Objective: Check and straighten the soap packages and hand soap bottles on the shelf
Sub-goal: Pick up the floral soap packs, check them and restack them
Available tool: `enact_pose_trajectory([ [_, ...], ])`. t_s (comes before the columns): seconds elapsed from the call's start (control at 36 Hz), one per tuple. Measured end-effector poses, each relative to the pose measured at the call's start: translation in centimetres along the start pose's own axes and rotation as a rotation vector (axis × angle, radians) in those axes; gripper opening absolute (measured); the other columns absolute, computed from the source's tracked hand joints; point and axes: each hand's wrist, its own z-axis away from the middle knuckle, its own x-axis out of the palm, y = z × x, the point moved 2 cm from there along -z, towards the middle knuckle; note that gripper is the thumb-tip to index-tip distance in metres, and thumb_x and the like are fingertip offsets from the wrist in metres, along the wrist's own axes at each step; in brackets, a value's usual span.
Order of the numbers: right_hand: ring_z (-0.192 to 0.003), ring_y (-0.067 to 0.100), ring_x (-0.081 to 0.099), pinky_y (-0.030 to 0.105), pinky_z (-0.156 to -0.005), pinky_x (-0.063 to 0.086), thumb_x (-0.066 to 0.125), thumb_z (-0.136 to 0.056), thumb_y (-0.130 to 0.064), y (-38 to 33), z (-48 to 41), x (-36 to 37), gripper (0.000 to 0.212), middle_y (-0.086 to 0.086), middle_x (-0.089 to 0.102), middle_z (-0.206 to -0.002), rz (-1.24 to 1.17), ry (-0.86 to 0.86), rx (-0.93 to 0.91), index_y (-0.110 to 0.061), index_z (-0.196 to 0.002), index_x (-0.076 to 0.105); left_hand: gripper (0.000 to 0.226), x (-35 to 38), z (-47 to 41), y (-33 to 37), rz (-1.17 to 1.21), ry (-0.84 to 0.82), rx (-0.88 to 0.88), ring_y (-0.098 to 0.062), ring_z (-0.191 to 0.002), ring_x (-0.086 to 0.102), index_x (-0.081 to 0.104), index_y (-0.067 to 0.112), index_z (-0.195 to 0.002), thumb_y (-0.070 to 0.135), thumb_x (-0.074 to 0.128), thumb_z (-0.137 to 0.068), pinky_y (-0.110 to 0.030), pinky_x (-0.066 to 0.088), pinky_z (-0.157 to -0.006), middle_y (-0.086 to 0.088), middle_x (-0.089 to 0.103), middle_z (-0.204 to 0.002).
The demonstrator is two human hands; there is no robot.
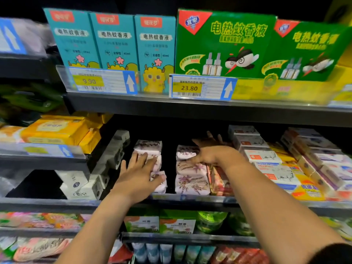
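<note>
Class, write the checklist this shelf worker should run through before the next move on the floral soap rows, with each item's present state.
1. Left hand flat on left floral soap row: ok.
2. Right hand touching right floral soap row: cannot tell, blurred.
3. Both hands free of load: ok.
4. Floral rows closed up: not ok, dark gap between them.
5. Left row's packs aligned: cannot tell, hand covers them.

Lighting uneven. The green boxes [224, 44] and price tags [202, 87] on the top tier are brightly lit from the front. The recess behind the soap packs [190, 174] is near black. The right hand [213, 155] shows motion blur. Left and right margins are smeared and soft. The shelf edges [190, 109] bow from wide-angle distortion.
</note>
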Motion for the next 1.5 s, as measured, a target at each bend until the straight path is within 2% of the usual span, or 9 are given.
enact_pose_trajectory([
  [0.33,-0.152,0.035,-0.008,0.066,-0.116,-0.008,0.067,-0.083,-0.062,1.3,-2.7,1.1,0.1,0.002,0.001,-0.168,-0.045,0.012,-0.007,-0.036,-0.159,0.006,0.074,1.2,0.2,-0.7,0.084,-0.042,-0.014,-0.005,-0.143,-0.03,-0.004,0.045,-0.155,0.072,0.026,-0.093,-0.043,0.003,-0.123,0.02,-0.023,-0.158],
  [0.56,-0.142,0.034,0.027,0.068,-0.114,0.008,0.073,-0.084,-0.047,2.0,-3.0,1.5,0.066,0.005,0.041,-0.147,-0.141,0.075,-0.05,-0.039,-0.138,0.036,0.075,1.3,0.2,-0.8,0.1,-0.035,-0.024,-0.004,-0.144,-0.03,-0.002,0.045,-0.155,0.073,0.026,-0.092,-0.048,0.013,-0.122,0.022,-0.022,-0.158],
  [0.69,-0.145,0.033,0.024,0.067,-0.115,0.006,0.062,-0.095,-0.033,1.6,-2.6,1.0,0.056,0.004,0.04,-0.151,-0.089,0.149,-0.015,-0.038,-0.145,0.038,0.073,1.1,0.3,-0.6,0.094,-0.024,-0.037,-0.002,-0.144,-0.027,-0.001,0.046,-0.154,0.073,0.027,-0.093,-0.048,0.019,-0.12,0.024,-0.019,-0.16],
  [0.94,-0.146,0.032,0.024,0.065,-0.116,-0.003,0.071,-0.087,-0.046,0.3,-1.6,0.2,0.055,0.005,0.045,-0.148,0.012,0.199,0.021,-0.031,-0.136,0.052,0.073,0.9,0.2,-0.3,0.064,-0.037,-0.031,-0.01,-0.148,-0.024,-0.004,0.045,-0.154,0.073,0.023,-0.092,-0.049,0.018,-0.121,0.015,-0.013,-0.164],
  [1.0,-0.143,0.03,0.032,0.061,-0.117,0.001,0.073,-0.085,-0.043,0.0,-1.3,-0.1,0.052,0.004,0.051,-0.144,-0.014,0.247,-0.018,-0.029,-0.132,0.055,0.08,1.0,0.1,-0.5,0.061,-0.032,-0.032,-0.011,-0.149,-0.022,-0.003,0.043,-0.154,0.079,0.018,-0.087,-0.052,0.02,-0.12,0.012,-0.01,-0.165],
  [1.06,-0.131,0.03,0.049,0.049,-0.116,0.025,0.075,-0.084,-0.035,-0.1,-0.8,-0.3,0.047,0.006,0.061,-0.132,-0.127,0.301,-0.096,-0.026,-0.127,0.059,0.084,1.3,0.0,-0.7,0.065,-0.012,-0.038,-0.011,-0.149,-0.02,-0.003,0.044,-0.154,0.083,0.013,-0.081,-0.052,0.021,-0.119,0.013,-0.009,-0.165],
  [1.11,-0.115,0.026,0.061,0.032,-0.092,0.044,0.075,-0.085,-0.027,-0.6,0.2,-0.8,0.04,0.005,0.067,-0.12,-0.246,0.343,-0.129,-0.019,-0.122,0.063,0.083,1.6,-0.1,-0.8,0.04,0.017,-0.042,-0.012,-0.15,-0.018,-0.006,0.047,-0.153,0.084,0.011,-0.081,-0.05,0.02,-0.12,0.015,-0.011,-0.164],
  [1.33,-0.07,-0.017,0.055,-0.001,-0.063,0.039,0.081,-0.082,-0.024,-2.3,5.9,-1.4,0.041,-0.017,0.06,-0.096,-0.822,0.287,-0.038,-0.029,-0.117,0.061,0.079,1.4,-0.1,-0.9,0.062,0.034,-0.017,-0.014,-0.152,-0.004,0.013,0.042,-0.155,0.081,0.016,-0.086,-0.047,0.024,-0.12,0.013,0.008,-0.164],
  [1.5,-0.092,0.002,0.06,0.003,-0.071,0.043,0.082,-0.08,-0.025,-1.9,8.8,0.1,0.046,-0.012,0.06,-0.105,-0.913,0.285,0.042,-0.029,-0.118,0.055,0.075,-0.3,0.4,0.9,0.084,0.13,-0.003,-0.018,-0.149,0.016,0.035,0.034,-0.149,0.073,0.03,-0.085,-0.04,0.013,-0.12,0.009,0.031,-0.157],
])
